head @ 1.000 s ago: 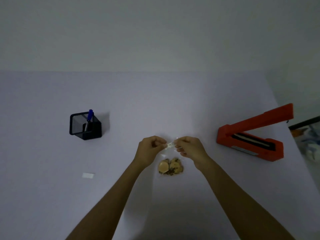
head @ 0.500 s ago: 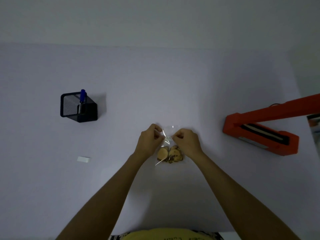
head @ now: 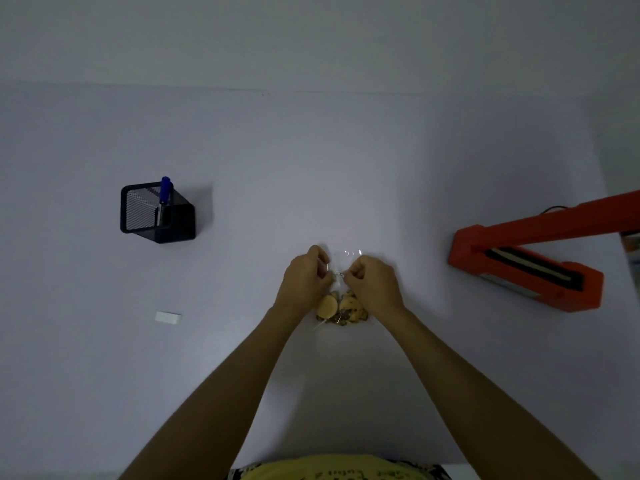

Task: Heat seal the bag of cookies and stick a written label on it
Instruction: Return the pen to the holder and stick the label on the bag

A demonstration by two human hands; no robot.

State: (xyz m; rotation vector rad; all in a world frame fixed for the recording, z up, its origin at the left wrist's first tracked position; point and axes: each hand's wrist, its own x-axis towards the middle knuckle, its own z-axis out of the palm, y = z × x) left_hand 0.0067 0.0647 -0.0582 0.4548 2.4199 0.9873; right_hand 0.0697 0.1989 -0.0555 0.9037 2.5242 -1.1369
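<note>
Your left hand (head: 305,278) and your right hand (head: 374,284) meet near the middle of the white table (head: 311,161), fingers curled, each pinching the upper part of the clear bag (head: 341,271) from its own side. The bag's open top (head: 351,252) stands up just beyond your knuckles, showing only as a few bright glints. Its lower part rests on the table between your wrists, and there you can see the cookies (head: 341,308): 1 pale round piece on the left and darker, chip-studded pieces to its right (how many there are in all is hard to tell through the plastic).

Well off to your right sits the orange heat sealer (head: 526,268), its arm (head: 568,221) raised at a slant away from the base, so the dark sealing strip (head: 535,270) is exposed. A thin dark cord (head: 554,209) shows behind the arm.

Well off to your left stands a black mesh pen holder (head: 157,213) with 1 blue pen (head: 164,195) upright in it. Nearer to you on that same side, apart from the holder, a small white label (head: 168,317) lies flat on the table.

At the bottom edge of the view, between your forearms, a strip of yellow shirt (head: 339,469) with dark print is visible.
</note>
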